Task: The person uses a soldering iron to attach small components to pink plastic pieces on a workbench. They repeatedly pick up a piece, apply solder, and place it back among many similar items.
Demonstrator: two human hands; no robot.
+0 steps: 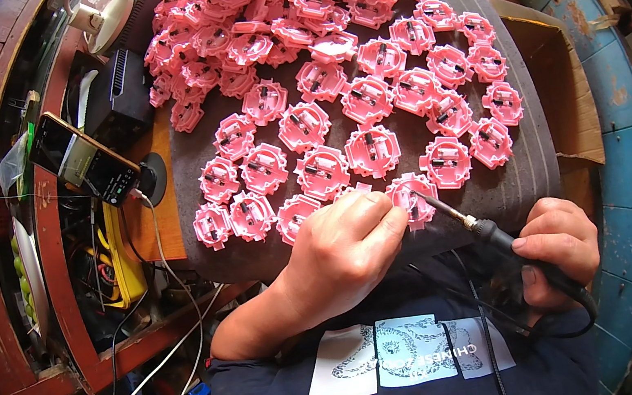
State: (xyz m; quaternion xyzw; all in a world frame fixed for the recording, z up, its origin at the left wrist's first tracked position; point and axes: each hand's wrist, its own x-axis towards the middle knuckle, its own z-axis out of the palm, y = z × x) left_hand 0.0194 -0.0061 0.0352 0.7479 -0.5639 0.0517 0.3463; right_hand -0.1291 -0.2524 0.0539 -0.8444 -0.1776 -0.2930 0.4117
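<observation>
My right hand (561,241) is wrapped round the black handle of a soldering iron (496,237). The iron slants up to the left, and its tip reaches into a pink plastic housing (416,213) at the near edge of the dark mat. My left hand (348,242) is closed beside that housing, fingers pinched together. Whatever sits between those fingers is hidden. Several similar pink housings (372,150) lie in loose rows in front of my hands, each with small black and silvery parts inside.
A large heap of pink housings (245,10) covers the far side of the dark mat (260,260). On the left stand a phone (91,163), a black box (121,88) and trailing white cables (169,262). A cardboard box (557,76) is at the right.
</observation>
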